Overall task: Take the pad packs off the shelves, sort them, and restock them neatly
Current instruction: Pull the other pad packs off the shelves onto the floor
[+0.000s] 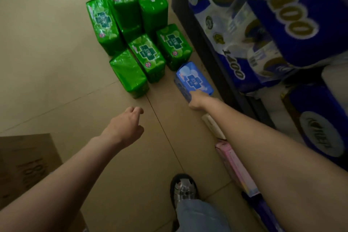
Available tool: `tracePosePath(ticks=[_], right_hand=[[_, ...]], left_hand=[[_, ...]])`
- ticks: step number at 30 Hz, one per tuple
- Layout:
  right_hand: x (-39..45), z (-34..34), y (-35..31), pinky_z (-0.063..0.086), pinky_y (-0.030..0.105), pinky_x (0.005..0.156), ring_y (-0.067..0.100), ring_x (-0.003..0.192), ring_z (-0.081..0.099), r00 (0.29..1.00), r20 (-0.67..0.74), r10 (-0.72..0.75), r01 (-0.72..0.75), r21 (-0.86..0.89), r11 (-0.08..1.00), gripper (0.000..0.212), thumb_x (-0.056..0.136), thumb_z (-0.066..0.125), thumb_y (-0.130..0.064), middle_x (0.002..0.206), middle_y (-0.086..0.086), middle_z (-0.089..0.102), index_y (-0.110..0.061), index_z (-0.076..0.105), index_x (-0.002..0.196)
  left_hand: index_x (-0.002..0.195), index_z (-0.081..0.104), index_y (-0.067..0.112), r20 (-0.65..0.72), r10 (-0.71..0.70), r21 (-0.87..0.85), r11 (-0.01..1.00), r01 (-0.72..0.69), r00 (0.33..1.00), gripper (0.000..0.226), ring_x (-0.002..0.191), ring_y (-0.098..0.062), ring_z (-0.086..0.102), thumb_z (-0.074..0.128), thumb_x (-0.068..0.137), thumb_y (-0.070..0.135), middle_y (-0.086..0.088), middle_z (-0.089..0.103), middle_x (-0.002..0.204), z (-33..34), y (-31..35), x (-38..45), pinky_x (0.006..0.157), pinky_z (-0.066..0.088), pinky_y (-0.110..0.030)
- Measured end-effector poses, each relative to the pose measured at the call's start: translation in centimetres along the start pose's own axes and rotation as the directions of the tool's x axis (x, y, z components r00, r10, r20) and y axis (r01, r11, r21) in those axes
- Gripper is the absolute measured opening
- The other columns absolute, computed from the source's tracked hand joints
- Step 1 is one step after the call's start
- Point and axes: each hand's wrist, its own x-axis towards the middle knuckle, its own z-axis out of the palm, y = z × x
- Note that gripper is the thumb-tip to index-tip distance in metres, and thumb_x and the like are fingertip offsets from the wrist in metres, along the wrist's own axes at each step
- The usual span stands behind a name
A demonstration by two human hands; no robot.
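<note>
Several green pad packs (145,56) stand in rows on the tiled floor beside the shelving. A blue pad pack (192,79) sits on the floor just in front of them, at the foot of the shelf. My right hand (197,100) grips the near end of the blue pack, with the fingers hidden behind it. My left hand (126,124) hovers over the floor with loosely curled fingers and holds nothing, a little short of the nearest green pack (129,74).
Shelves on the right hold big blue-and-white toilet paper packs (282,24). A pink pack (235,165) and a white one (212,124) lie under my right arm. A cardboard box (28,165) stands at the lower left. My shoe (183,188) is on the floor.
</note>
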Motion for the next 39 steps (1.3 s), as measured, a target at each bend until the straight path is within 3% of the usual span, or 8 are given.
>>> tracePosePath(ticks=[5,12,23,26,29,31,34,39], right_hand=[[-10.3,-3.3,1.1,0.032,0.035,0.106,0.031,0.135,0.031,0.994,-0.096,-0.056,0.090,0.392,0.915,0.060,0.088,0.054,-0.019,0.150,0.011,0.027,-0.021,0.032,0.144],[-34.9,-11.9,4.9,0.042,0.020,0.069,0.008,0.085,0.049,0.954,-0.300,-0.026,0.294,0.909,0.296,0.046,0.092,0.054,-0.007,0.108,0.001,0.047,-0.011,0.043,0.136],[-66.1,-8.3,28.3,0.046,0.021,0.064,0.012,0.073,0.055,0.801,-0.388,0.457,0.273,0.915,0.297,0.022,0.094,0.049,-0.004,0.097,0.010,0.058,-0.008,0.055,0.116],[-69.1,-3.8,33.0,0.048,0.022,0.073,0.011,0.085,0.056,0.657,-0.432,0.618,0.211,0.892,0.399,0.017,0.092,0.057,-0.011,0.096,-0.001,0.055,-0.017,0.056,0.108],[-72.0,-0.9,37.7,0.039,0.023,0.089,0.012,0.106,0.045,0.209,-0.665,0.717,0.092,0.743,0.663,0.035,0.086,0.065,-0.017,0.112,-0.004,0.042,-0.016,0.052,0.118],[-73.7,0.1,41.3,0.035,0.027,0.098,0.017,0.114,0.042,-0.064,-0.568,0.820,0.206,0.797,0.568,0.046,0.082,0.070,-0.020,0.120,0.003,0.041,-0.012,0.049,0.121],[-74.1,1.4,46.1,0.036,0.036,0.104,0.028,0.125,0.041,-0.069,-0.322,0.944,0.419,0.850,0.320,0.071,0.078,0.073,-0.036,0.134,0.013,0.042,-0.010,0.037,0.133],[-72.3,0.1,49.5,0.028,0.044,0.108,0.036,0.131,0.031,0.000,-0.338,0.941,0.308,0.895,0.322,0.100,0.068,0.074,-0.055,0.143,0.019,0.033,-0.010,0.025,0.143]], left_hand=[[0.134,0.034,0.011,-0.052,0.035,0.056,0.998,-0.032,0.998,0.046,0.111,-0.027,0.054,0.047,0.091,0.018,-0.010,0.045,0.132,-5.3,3.5,-4.2,0.090,0.046,-0.040],[0.137,0.036,0.011,-0.276,0.231,0.079,0.973,-0.217,0.933,0.051,0.116,-0.032,0.053,0.049,0.088,0.015,-0.015,0.050,0.132,-12.4,18.3,-14.8,0.091,0.041,-0.038],[0.127,0.048,0.002,-0.293,0.670,0.106,0.732,-0.673,0.682,0.050,0.096,-0.042,0.060,0.065,0.079,0.002,-0.021,0.058,0.116,-14.9,41.1,-30.3,0.081,0.048,-0.048],[0.123,0.052,-0.001,-0.278,0.800,0.135,0.580,-0.803,0.532,0.050,0.090,-0.043,0.063,0.067,0.075,-0.003,-0.022,0.061,0.110,-12.3,45.9,-33.6,0.076,0.050,-0.048],[0.121,0.052,0.001,-0.310,0.825,0.125,0.528,-0.840,0.472,0.049,0.089,-0.039,0.064,0.067,0.075,-0.002,-0.018,0.064,0.104,-9.1,49.9,-36.1,0.075,0.051,-0.046],[0.121,0.051,0.001,-0.344,0.818,0.081,0.515,-0.853,0.461,0.048,0.090,-0.037,0.064,0.066,0.076,-0.003,-0.017,0.064,0.104,-6.5,52.3,-37.8,0.076,0.049,-0.045],[0.120,0.050,-0.001,-0.399,0.771,0.004,0.543,-0.840,0.496,0.045,0.096,-0.037,0.061,0.064,0.077,-0.004,-0.017,0.063,0.107,-2.9,55.5,-40.7,0.079,0.046,-0.043],[0.122,0.048,0.003,-0.418,0.764,-0.023,0.532,-0.846,0.492,0.041,0.097,-0.029,0.059,0.060,0.083,0.000,-0.009,0.061,0.106,1.3,59.0,-44.6,0.082,0.045,-0.041]])
